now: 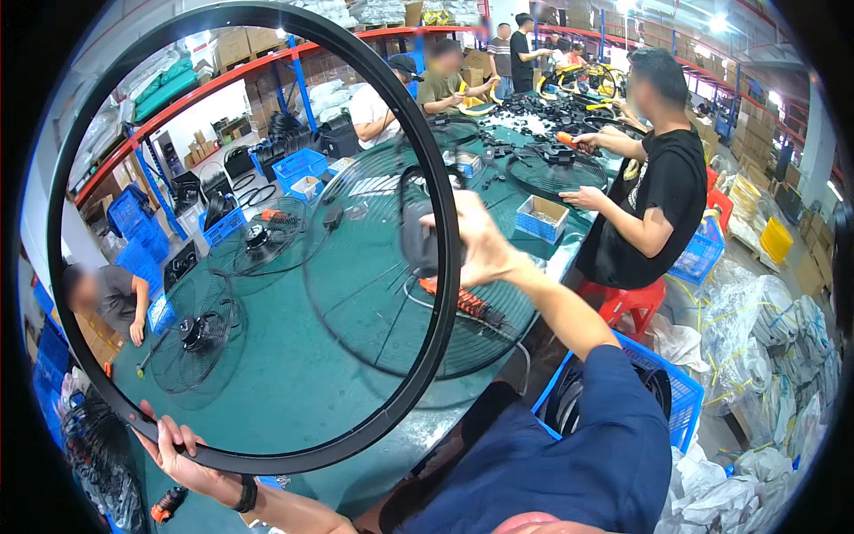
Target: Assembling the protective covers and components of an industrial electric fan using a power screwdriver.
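Red-and-blue racks (pixel 301 89) line the back of the room, and one green table (pixel 285 374) spreads below us. Leftmost, one grey-shirted co-worker (pixel 122 298) is partly covered by the single large black ring (pixel 267 462) that we hold upright over the table. Our left hand (pixel 182 456) clasps its lower left, fingers curled round it. Through the ring we count two smaller fan grilles (pixel 193 331) with motors, then one larger grille (pixel 391 294), crossed by the ring's right side. Our one right hand (pixel 483 240) is smeared by motion; its fingertips pass behind the ring to one dark, blurred object (pixel 416 233), and we cannot tell whether they grip it. Further right, one blue crate (pixel 687 392) is half hidden by our sleeve; its black hoops overlap too much to count. One black-shirted co-worker (pixel 663 178) sits on one red stool (pixel 633 298).
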The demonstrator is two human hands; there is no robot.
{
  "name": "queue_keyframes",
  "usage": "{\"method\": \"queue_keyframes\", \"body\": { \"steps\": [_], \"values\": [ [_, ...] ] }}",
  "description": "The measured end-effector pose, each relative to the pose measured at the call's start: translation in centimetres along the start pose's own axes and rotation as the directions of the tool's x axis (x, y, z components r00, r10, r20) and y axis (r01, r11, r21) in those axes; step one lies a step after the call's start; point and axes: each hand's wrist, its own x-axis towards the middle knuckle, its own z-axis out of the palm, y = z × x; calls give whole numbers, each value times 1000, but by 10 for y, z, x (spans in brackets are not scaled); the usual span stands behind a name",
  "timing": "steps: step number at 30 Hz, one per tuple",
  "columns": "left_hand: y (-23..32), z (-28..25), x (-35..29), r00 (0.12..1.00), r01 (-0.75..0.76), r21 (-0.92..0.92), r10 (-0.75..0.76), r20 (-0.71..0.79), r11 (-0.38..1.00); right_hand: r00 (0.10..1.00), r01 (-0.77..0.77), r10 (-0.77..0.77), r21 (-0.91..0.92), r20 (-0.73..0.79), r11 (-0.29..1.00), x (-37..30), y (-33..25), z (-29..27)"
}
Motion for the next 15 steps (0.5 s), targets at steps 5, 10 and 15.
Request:
{"method": "queue_keyframes", "body": {
  "steps": [5,10,15],
  "values": [
    [-3,-8,-6,984,62,97,-77,160,993,982,-187,170,-257,-86,948,-29,27,-89],
    [-12,-35,-47,968,188,356,-233,89,915,926,-370,308,-351,-219,860,-67,39,-144],
    [-50,-56,-82,870,480,459,-472,-142,747,879,-449,352,-312,-321,837,-92,51,-173]
  ]
}}
